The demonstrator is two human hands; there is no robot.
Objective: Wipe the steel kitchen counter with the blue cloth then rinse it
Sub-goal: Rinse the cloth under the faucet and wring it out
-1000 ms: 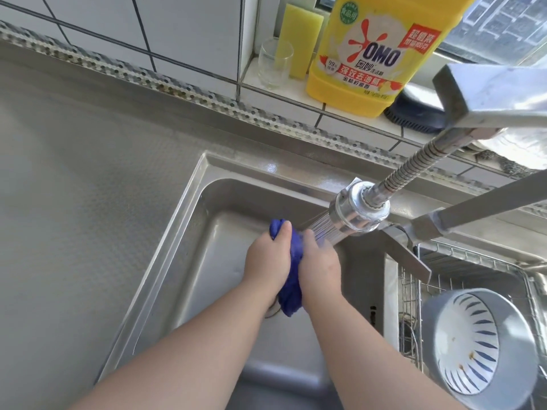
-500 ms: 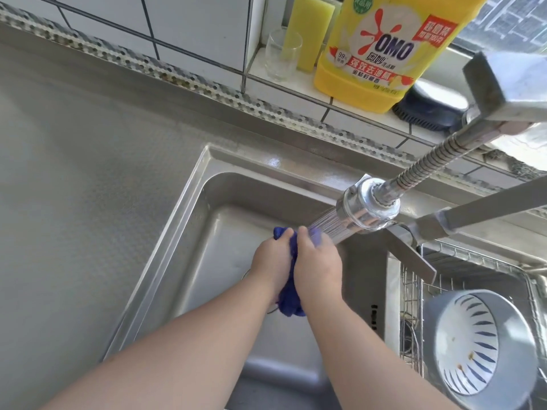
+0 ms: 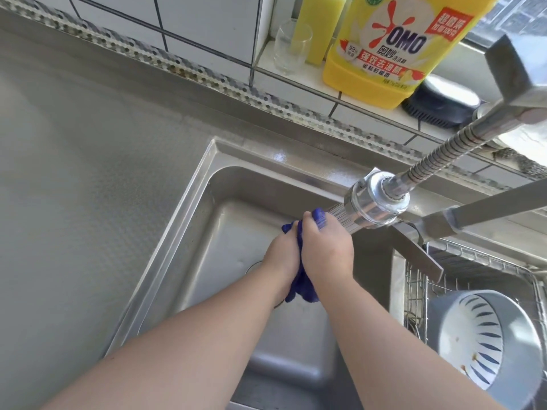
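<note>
2 hands, 1 blue cloth, 1 sink

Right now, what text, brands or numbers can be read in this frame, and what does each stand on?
"OMO": red and blue brand name on the label of the yellow detergent bottle.
"99%": small badge on the same label, left of the red band.
Chinese characters on the red corner tag and red band: present, not transcribed with confidence.
Smaller print beneath: too blurred to read.
Nothing else carries text.

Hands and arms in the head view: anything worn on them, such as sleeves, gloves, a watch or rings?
Nothing shows. The left hand and right hand are bare, without gloves. Both forearms are bare as far as the frame's bottom edge, with no sleeve, watch or bracelet. No ring shows on the visible fingers.
</note>
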